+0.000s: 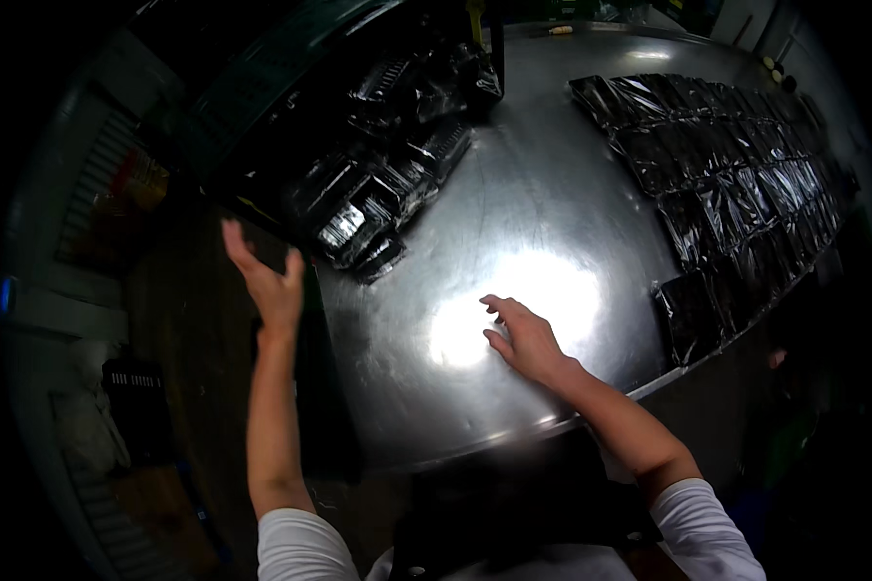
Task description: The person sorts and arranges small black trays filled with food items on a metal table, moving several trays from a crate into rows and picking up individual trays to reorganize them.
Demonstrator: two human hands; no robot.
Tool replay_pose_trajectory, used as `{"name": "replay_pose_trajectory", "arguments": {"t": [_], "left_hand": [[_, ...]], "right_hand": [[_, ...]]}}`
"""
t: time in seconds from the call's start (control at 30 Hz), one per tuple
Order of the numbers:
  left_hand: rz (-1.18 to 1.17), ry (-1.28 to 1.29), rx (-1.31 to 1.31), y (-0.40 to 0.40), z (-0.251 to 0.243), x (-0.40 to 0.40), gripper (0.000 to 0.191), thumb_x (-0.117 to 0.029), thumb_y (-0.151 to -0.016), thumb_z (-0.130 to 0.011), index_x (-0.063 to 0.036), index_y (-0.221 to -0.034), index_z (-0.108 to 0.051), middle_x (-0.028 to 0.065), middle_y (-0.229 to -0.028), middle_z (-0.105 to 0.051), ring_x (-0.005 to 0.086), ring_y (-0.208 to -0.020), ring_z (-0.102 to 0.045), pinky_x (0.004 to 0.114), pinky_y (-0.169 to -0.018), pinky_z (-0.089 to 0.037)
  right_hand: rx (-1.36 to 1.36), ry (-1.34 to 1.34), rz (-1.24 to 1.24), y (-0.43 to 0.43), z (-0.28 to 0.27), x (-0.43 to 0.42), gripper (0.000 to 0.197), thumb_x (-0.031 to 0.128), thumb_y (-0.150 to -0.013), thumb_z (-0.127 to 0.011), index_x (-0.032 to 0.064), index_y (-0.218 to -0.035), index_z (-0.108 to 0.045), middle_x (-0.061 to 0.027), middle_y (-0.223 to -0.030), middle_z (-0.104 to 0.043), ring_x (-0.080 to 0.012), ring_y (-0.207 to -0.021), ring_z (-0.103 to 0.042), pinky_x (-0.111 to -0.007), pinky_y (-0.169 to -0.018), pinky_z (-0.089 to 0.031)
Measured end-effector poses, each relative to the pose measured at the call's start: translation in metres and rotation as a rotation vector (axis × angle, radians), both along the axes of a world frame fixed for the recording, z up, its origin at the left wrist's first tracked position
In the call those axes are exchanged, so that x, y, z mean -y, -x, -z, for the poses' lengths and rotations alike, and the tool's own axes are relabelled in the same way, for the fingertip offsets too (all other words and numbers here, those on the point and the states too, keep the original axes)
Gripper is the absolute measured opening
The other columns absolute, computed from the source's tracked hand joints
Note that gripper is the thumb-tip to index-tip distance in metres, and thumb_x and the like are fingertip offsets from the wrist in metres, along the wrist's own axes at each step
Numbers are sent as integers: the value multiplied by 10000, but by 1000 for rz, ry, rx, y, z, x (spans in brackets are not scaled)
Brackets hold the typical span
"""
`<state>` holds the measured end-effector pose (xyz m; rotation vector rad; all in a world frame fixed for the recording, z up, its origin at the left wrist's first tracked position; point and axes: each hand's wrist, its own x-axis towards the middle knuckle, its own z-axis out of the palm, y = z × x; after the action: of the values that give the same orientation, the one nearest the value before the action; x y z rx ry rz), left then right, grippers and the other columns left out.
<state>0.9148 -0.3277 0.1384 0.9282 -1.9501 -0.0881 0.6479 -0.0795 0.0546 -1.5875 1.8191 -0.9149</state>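
Note:
Left of the metal table (545,181), my left hand (272,287) is raised with thumb and fingers apart and nothing in it. My right hand (525,338) is over the table near its front edge, fingers loosely bent and apart, holding nothing. Black packs in clear, shiny film (363,210) lie in a jumbled heap at the upper left of the table, to the upper right of my left hand. More film-wrapped black packs (734,174) lie side by side in rows on the table's right side. A dark crate (243,94) stands behind the heap; its inside is too dark to make out.
A small pale object (561,30) lies at the table's far edge. Several small round items (774,69) are at the far right corner. At the lower left stands a black container (136,407) beside whitish plastic (87,428). The room's edges are very dark.

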Motion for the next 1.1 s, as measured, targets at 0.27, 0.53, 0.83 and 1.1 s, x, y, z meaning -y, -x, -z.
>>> {"name": "replay_pose_trajectory", "arguments": {"t": [0.27,0.53,0.83,1.1], "left_hand": [[44,75,516,42,32,13,889,-100,-677,-749,-68,-1447,-305,251,-1531,-205,468,-1428,-170,576,-1141,-207],[-285,-341,812,88,-4,98,1113,-460,-619,-834,-158,-1514,-245,273,-1538,-222,470,-1428,-177,644,-1111,-180],[-33,-578,479,98,-5,44,938,-227,-675,-831,-113,-1468,-343,208,-1268,-516,370,-1158,-526,439,-977,-435],[521,-1982,-1027,71,76,-96,515,-349,-941,-612,-34,-1337,-517,112,-1248,-611,254,-1112,-604,385,-960,-497]], "right_hand": [[-319,380,-35,0,-9,144,798,92,-739,-741,84,-1434,-350,-176,-1402,-407,-368,-1286,-406,-440,-1067,-363],[-600,280,11,-16,25,249,1082,201,-610,-848,122,-1504,-245,-215,-1509,-272,-461,-1375,-271,-549,-1105,-269],[166,254,-19,19,10,194,740,110,-741,-718,30,-1399,-388,-170,-1262,-559,-313,-1157,-552,-415,-973,-462],[1200,-156,661,68,12,-68,513,253,-833,-627,30,-1287,-543,-43,-947,-661,-79,-767,-612,-219,-661,-504]]}}
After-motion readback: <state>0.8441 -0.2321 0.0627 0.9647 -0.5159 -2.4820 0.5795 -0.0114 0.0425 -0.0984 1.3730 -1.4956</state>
